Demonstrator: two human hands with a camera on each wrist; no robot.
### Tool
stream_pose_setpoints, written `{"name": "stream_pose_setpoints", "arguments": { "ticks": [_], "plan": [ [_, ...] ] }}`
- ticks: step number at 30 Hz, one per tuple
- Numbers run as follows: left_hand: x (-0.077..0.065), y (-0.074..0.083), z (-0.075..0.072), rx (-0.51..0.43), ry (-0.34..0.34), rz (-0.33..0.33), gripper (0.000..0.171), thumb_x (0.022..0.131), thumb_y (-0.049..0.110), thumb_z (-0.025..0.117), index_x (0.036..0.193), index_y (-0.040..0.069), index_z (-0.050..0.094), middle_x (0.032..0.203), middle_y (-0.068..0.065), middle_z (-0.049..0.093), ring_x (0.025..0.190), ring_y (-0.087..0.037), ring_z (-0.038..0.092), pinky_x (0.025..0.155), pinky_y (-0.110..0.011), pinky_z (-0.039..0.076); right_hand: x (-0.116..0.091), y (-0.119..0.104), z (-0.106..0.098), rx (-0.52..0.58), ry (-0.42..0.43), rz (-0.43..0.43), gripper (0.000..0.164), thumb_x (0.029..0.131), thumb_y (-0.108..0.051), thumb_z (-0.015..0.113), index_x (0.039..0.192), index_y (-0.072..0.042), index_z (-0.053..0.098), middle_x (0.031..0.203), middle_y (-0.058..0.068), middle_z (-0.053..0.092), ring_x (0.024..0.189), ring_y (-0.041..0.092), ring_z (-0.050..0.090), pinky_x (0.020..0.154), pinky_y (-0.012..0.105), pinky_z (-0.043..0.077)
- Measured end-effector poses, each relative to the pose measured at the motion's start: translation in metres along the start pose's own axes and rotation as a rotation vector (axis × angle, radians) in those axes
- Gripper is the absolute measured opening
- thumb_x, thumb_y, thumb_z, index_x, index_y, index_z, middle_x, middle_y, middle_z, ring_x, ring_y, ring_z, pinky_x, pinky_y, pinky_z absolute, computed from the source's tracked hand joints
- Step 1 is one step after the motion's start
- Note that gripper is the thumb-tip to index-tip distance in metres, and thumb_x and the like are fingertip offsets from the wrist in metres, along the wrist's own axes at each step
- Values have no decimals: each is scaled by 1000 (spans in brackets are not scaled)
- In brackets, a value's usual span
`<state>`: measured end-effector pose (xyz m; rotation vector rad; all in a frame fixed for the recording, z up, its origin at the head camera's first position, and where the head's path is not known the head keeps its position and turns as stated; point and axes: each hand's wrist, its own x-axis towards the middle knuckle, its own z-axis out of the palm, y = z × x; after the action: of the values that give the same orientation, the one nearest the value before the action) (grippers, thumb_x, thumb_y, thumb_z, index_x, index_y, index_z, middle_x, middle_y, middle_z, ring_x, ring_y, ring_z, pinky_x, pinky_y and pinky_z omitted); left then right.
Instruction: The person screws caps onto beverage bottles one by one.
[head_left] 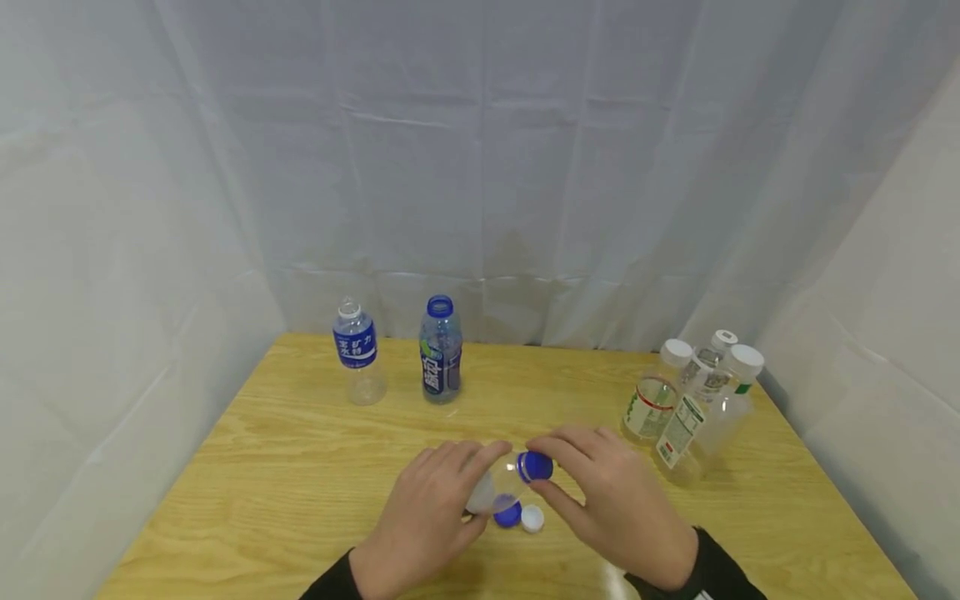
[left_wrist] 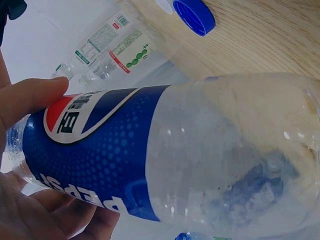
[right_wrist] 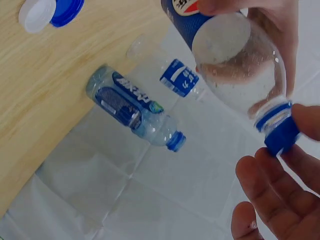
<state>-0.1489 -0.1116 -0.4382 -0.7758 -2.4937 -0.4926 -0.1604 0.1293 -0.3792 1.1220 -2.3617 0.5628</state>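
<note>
My left hand (head_left: 431, 508) grips a clear plastic Pepsi bottle (left_wrist: 115, 150) with a blue label, its fingers and thumb around the label. The bottle is tilted over, neck toward the right in the head view. My right hand (head_left: 611, 492) pinches the blue cap (right_wrist: 281, 135) at the bottle's mouth between thumb and fingers. A gap shows between this cap and the blue ring on the neck in the right wrist view. Below the bottle, a loose blue cap (head_left: 507, 513) and a white cap (head_left: 532, 518) lie side by side on the wooden table (head_left: 285, 483).
Toward the back left stand an uncapped clear bottle (head_left: 356, 350) with a blue label and an uncapped bluish bottle (head_left: 441, 358). Three clear bottles with white caps, one of them a large bottle (head_left: 697, 433), cluster at the right. Pale sheeting (head_left: 480, 167) hangs around the table.
</note>
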Motion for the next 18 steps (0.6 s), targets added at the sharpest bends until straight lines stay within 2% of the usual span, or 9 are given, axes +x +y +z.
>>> {"name": "stream_pose_setpoints", "arguments": {
  "ticks": [5,9,13,18],
  "plan": [
    [0,2,0,-8,-12,-5,82,70,24,87,143,29,50,112,8,67,99,-9,65,83,-31,57,0,-1,2,-28,-2,7,28,93,-37,73,113,-18,68,96,-14,66,81,2,59,73,28,48],
    [-1,3,0,-6,-7,-3,82,69,23,87,143,29,50,112,8,67,99,-9,65,82,-31,57,1,-3,4,-26,-8,31,28,93,-36,73,110,-14,68,92,-13,65,78,2,57,70,23,49],
    [-1,3,1,-14,-4,-5,83,70,22,86,143,29,49,112,8,67,98,-10,65,82,-32,57,2,-3,6,46,-17,45,26,93,-29,73,112,-13,67,93,-13,63,80,1,54,68,18,51],
    [-2,3,1,-20,-8,-5,80,71,21,86,142,29,51,112,7,67,98,-10,65,82,-32,57,1,-1,7,175,-53,22,23,94,-22,72,115,-16,66,99,-15,62,87,-2,57,74,19,55]
  ]
}}
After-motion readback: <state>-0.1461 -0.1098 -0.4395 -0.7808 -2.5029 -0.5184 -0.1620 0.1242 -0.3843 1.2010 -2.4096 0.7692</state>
